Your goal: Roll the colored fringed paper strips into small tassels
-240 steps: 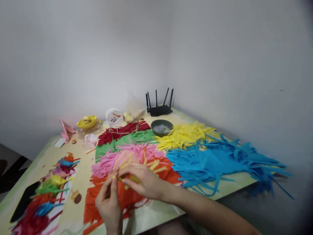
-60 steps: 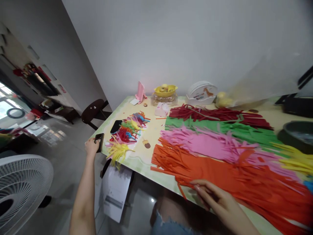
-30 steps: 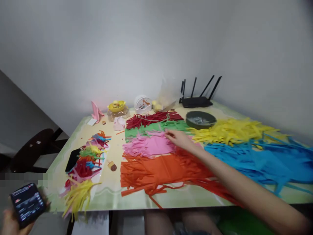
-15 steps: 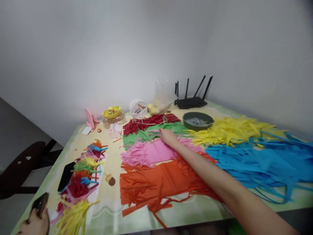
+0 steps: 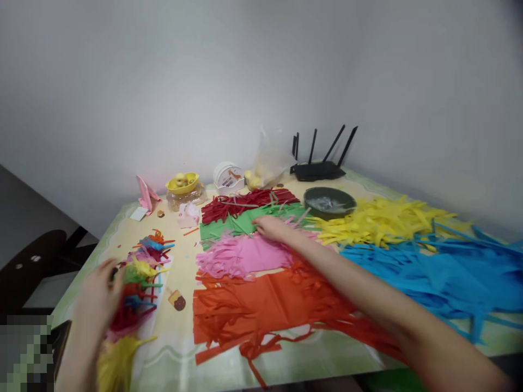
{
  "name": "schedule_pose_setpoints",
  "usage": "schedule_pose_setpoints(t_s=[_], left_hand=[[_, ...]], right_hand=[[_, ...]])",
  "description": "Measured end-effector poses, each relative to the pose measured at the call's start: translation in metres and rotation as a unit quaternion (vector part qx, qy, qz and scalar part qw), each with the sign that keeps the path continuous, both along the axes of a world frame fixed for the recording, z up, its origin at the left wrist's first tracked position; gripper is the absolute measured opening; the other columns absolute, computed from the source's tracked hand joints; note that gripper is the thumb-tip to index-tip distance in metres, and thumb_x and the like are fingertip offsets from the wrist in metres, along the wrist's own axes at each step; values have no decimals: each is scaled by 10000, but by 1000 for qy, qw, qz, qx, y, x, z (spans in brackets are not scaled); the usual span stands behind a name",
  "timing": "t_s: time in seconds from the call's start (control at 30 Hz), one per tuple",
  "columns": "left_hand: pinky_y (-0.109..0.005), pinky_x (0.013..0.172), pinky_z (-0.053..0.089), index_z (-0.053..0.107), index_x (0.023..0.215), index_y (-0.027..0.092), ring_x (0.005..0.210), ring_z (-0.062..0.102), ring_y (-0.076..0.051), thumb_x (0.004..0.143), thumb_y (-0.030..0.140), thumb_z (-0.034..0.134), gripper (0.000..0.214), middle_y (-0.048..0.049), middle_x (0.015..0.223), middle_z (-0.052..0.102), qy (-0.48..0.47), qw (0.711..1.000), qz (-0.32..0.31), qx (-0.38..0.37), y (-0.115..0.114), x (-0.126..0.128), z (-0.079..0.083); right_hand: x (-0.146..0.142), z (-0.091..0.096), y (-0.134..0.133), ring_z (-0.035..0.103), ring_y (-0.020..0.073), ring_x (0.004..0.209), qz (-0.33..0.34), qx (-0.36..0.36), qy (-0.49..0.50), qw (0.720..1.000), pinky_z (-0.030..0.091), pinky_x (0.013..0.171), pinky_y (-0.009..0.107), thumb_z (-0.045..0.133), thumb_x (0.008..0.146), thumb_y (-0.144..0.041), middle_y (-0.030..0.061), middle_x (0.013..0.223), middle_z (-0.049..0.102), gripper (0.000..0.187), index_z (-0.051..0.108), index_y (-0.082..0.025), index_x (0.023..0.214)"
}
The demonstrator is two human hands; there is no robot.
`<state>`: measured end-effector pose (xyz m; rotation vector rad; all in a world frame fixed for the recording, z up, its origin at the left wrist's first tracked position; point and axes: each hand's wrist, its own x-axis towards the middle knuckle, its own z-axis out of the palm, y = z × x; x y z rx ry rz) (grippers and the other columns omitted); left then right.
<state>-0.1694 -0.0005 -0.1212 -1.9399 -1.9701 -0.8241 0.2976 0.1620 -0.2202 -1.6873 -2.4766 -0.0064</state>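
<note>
My right hand [image 5: 273, 227] reaches across the table and lies with its fingers stretched out where the green paper strips [image 5: 241, 220] meet the pink paper strips [image 5: 245, 255]. Nothing shows in it. My right forearm crosses the orange paper strips [image 5: 253, 305]. My left hand [image 5: 97, 296] hovers over the small mixed-colour strip bundles [image 5: 143, 267] at the table's left. It is smeared by motion, so its fingers cannot be read. A dark flat object [image 5: 62, 336] shows at the table's near left edge beside a pixelated patch.
Dark red strips [image 5: 245, 200], yellow strips [image 5: 379, 220] and blue strips [image 5: 433, 267] cover the back and right of the table [image 5: 180, 359]. A dark green bowl [image 5: 329, 200], a black router [image 5: 321, 169], a white tub [image 5: 227, 175], a yellow bowl [image 5: 182, 184] and a pink stand [image 5: 144, 195] stand along the wall. A dark chair [image 5: 32, 264] is at the left.
My left hand, which held a phone at the table's near left corner, has risen over the coloured bundles. My right hand has slid a little left onto the green strips.
</note>
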Motion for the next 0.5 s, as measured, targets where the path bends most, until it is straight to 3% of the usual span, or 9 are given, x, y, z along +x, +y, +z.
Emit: schedule_pose_setpoints(t_s=[0.03, 0.1, 0.13, 0.23, 0.33, 0.5], left_hand=[[-521, 988, 441, 628, 951, 238, 1079, 609, -310, 816, 388, 453, 267, -87, 1111, 679, 12, 997, -78, -13, 21, 49, 1], [-368, 980, 479, 661, 996, 239, 1069, 628, -226, 843, 326, 489, 246, -59, 1144, 683, 33, 979, -188, -72, 63, 143, -10], [-361, 1008, 453, 661, 1046, 191, 1113, 606, -229, 867, 253, 477, 265, -101, 1187, 662, 48, 955, -255, -145, 84, 185, -20], [-298, 976, 466, 673, 1038, 161, 1084, 618, -197, 879, 147, 494, 240, -106, 1174, 664, 67, 922, -321, -207, 137, 279, -60], [-400, 938, 492, 630, 1083, 134, 1057, 614, -207, 908, 222, 543, 214, -105, 1185, 633, 83, 904, -340, -244, 172, 322, -96], [-440, 895, 511, 588, 1142, 145, 1052, 596, -220, 911, 305, 561, 282, -99, 1194, 596, 104, 894, -342, -268, 194, 328, -128]], right_hand=[[-5, -5, 6, 614, 190, 987, 16, -16, -11, 1000, 488, 886, 369, 545, 922, -294, 110, 1116, 638, 275, 609, -125, 1129], [-7, -15, 13, 625, 186, 954, 31, -37, -36, 998, 517, 845, 393, 568, 915, -328, 84, 1095, 635, 283, 605, -124, 1108], [-5, -19, 15, 625, 189, 960, 34, -42, -48, 997, 523, 842, 399, 572, 913, -331, 83, 1102, 630, 288, 602, -123, 1110], [9, -26, 14, 618, 195, 984, 34, -44, -76, 996, 524, 851, 406, 567, 917, -318, 90, 1136, 618, 294, 591, -130, 1142], [21, -28, 12, 612, 198, 1007, 29, -36, -90, 995, 521, 859, 402, 566, 918, -313, 85, 1152, 612, 283, 591, -150, 1148], [33, -28, 20, 616, 192, 990, 28, -36, -84, 995, 522, 855, 395, 569, 916, -309, 93, 1125, 624, 262, 610, -128, 1102]])
